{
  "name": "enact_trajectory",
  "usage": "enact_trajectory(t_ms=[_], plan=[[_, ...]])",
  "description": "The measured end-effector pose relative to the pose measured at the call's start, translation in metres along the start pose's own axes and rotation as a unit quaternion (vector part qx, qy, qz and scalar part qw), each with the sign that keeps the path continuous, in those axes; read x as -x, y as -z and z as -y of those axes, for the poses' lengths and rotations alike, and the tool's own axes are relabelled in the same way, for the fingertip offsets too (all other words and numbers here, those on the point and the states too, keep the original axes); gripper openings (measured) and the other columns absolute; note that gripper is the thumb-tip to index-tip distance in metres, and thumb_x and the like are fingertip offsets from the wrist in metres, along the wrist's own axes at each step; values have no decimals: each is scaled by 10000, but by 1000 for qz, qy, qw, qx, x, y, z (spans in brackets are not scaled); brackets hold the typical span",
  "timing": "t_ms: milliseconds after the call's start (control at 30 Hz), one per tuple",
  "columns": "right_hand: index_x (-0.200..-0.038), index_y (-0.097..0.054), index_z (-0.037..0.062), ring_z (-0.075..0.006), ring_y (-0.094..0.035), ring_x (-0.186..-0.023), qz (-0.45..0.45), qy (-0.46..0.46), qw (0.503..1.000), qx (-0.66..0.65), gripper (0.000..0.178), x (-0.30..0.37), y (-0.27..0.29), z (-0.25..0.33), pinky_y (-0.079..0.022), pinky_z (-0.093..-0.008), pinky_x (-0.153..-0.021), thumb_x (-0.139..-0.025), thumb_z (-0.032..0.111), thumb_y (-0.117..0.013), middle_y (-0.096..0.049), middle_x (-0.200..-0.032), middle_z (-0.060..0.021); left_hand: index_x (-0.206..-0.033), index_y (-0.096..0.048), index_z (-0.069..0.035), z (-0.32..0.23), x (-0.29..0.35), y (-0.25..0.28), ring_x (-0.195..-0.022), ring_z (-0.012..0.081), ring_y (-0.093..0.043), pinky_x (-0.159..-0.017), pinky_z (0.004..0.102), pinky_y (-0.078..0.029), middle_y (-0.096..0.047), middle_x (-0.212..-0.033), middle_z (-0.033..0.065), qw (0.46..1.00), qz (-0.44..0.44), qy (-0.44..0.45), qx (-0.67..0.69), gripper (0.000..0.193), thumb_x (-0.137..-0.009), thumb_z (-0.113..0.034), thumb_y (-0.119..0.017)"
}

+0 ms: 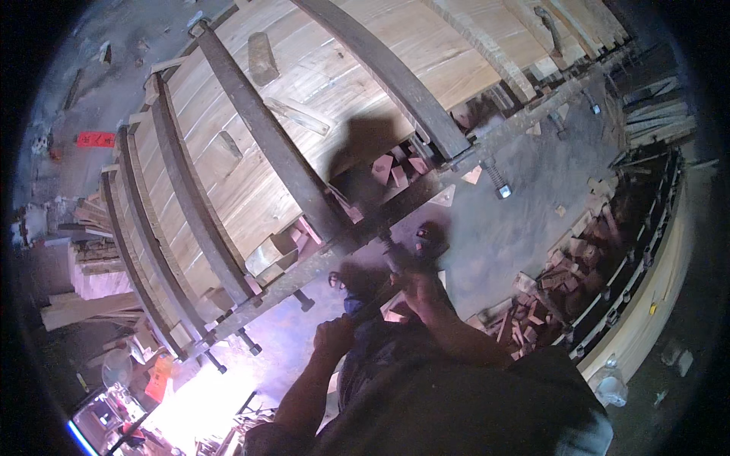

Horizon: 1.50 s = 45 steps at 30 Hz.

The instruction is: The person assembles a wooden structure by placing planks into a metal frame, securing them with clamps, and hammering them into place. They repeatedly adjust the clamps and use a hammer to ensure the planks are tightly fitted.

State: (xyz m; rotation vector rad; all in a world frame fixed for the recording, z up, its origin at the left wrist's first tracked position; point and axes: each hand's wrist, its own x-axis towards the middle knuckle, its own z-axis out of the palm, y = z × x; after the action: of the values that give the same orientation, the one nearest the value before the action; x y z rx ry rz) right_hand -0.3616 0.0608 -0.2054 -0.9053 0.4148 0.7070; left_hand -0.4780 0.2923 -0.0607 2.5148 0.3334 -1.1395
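Note:
My left hand (334, 336) is closed in a fist around one end of a dark bar (374, 302). The bar runs up to my right hand (417, 290), whose fingers are closed at its other end. Just beyond my right hand, a thick clamp screw (389, 249) sticks out of a long steel beam (296, 279). The bar appears to meet the screw's head, but shadow and my fingers hide the contact. Behind the beam lies a wide panel of pale boards (228, 182), crossed by heavy dark clamp bars (266, 133).
More screws, such as one bolt (498, 182), stick out along the beam. Wood offcuts (544, 296) are heaped at the right beside a curved-looking rail (639, 266). Stacked boards (95, 273) stand at the left. Bright light glares at lower left near a red-orange packet (158, 378).

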Motion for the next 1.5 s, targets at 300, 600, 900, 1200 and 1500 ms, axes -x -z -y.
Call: enact_trajectory(t_ms=[300,600,900,1200,1500], plan=[[-1000,-574,17,-302,-536,-931,129,30,936,-326,354,-31,10,130,-430,-459,-901,-949,367,-574,-568,-985,-114,-1011,-661,-88,86,-90,-151,-838,396,-700,-732,510,-541,-714,-886,183,978,-99,-154,104,329,-837,-367,-673],[-1184,-579,8,-373,-644,-943,-60,-99,977,177,374,-5,63,84,-547,-549,-847,-938,286,-616,-654,-1078,-181,-1235,-611,-82,-42,-233,-185,-1143,349,-591,-952,458,-482,-639,-1191,177,961,-205,-24,185,506,-812,-341,-713],[-1090,-682,53,-225,-674,-821,-181,-242,953,-4,391,-66,27,13,-551,-368,-762,-954,415,-629,-705,-926,-84,-1288,-552,-45,-110,-187,-112,-1196,346,-554,-1030,457,-444,-564,-1328,159,831,-111,-189,512,448,-893,-230,-653],[-1269,-508,-82,-363,-622,-1003,-50,-90,921,-375,647,-85,79,19,-495,-495,-920,-977,487,-409,-604,-1120,-277,-1377,-499,-36,4,-72,-145,-1148,409,-606,-970,439,-500,-627,-1235,228,920,-74,-50,382,522,-907,-224,-626],[-1037,-554,-64,-316,-568,-750,-171,66,918,-353,736,-9,33,75,-475,-425,-727,-981,622,-292,-599,-792,-164,-1409,-495,17,109,50,-126,-1177,295,-637,-981,390,-500,-626,-1322,204,916,-126,19,380,503,-933,-104,-607]])
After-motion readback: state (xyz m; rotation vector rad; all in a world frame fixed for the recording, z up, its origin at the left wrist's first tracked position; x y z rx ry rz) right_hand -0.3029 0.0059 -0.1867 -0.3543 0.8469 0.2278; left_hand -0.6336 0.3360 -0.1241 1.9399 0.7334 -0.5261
